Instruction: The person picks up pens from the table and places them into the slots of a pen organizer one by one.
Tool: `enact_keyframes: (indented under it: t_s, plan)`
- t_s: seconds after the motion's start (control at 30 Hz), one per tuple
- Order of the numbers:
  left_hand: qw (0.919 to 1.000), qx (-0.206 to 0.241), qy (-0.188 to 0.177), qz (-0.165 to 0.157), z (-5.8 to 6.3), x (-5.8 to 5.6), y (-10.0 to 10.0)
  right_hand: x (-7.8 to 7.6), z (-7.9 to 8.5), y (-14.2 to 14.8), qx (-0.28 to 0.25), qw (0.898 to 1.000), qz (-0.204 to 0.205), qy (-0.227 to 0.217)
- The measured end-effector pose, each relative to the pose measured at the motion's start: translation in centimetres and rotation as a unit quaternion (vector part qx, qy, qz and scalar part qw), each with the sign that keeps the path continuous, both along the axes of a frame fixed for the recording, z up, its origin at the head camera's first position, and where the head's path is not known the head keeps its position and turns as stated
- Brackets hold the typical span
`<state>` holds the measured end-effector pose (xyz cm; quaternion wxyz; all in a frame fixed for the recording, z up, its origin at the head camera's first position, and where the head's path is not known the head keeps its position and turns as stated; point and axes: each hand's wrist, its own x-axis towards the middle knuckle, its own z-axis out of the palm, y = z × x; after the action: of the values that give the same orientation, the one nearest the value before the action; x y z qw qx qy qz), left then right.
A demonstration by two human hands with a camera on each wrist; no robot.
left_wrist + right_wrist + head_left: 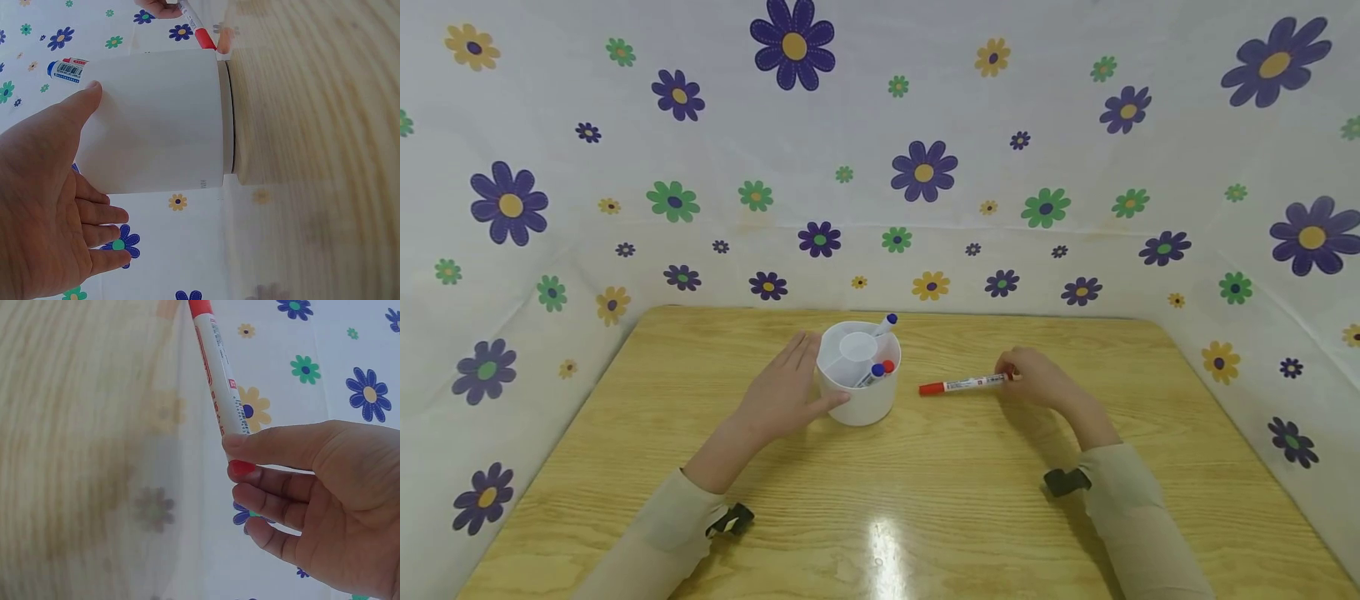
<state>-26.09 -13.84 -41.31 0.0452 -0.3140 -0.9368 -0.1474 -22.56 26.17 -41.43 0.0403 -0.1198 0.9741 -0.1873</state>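
In the head view a white round pen holder (863, 403) with inner compartments stands on the wooden table. My left hand (786, 387) rests against its left side, thumb on the front wall and the other fingers extended along the side and back. Inside the holder are a blue-capped marker (886, 325) at the back, another blue-capped marker (876, 374) in front and a red-topped one (888, 366). To the right, my right hand (1037, 379) pinches the end of a white marker (219, 378) between thumb and forefinger. Its red cap (932, 389) points left toward the holder, low over the table.
A wooden table (880, 475) lies under both hands, with a bright glare near its front. White cloth (850, 125) printed with flowers encloses the back and both sides. Dark straps (1066, 482) are on both sleeves at the wrists.
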Motion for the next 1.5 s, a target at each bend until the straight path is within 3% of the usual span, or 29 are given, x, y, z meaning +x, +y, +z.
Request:
enact_keyframes:
  t_s: [0.53, 0.8, 1.0, 1.2, 1.5]
  plan:
    - [1.0000, 0.002, -0.003, 0.000, -0.1, -0.1, 0.0, 0.9, 2.4, -2.2, -0.087, 0.993, 0.010, 0.072]
    - [1.0000, 0.003, -0.003, -0.002, -0.3, -0.4, -0.1, 0.9, 3.0, -3.5, -0.117, 0.983, 0.010, 0.141]
    - [1.0000, 0.004, 0.003, -0.003, -0.3, -0.6, -0.2, 1.3, 3.9, -4.4, -0.134, 0.964, 0.024, 0.230]
    - [1.0000, -0.001, 0.005, -0.003, -0.3, -0.8, -0.3, 1.3, 4.8, -5.4, -0.160, 0.931, 0.047, 0.323]
    - [1.0000, -0.006, -0.003, -0.002, -0.3, -1.0, -0.4, 1.0, 6.1, -7.4, -0.217, 0.898, 0.053, 0.379]
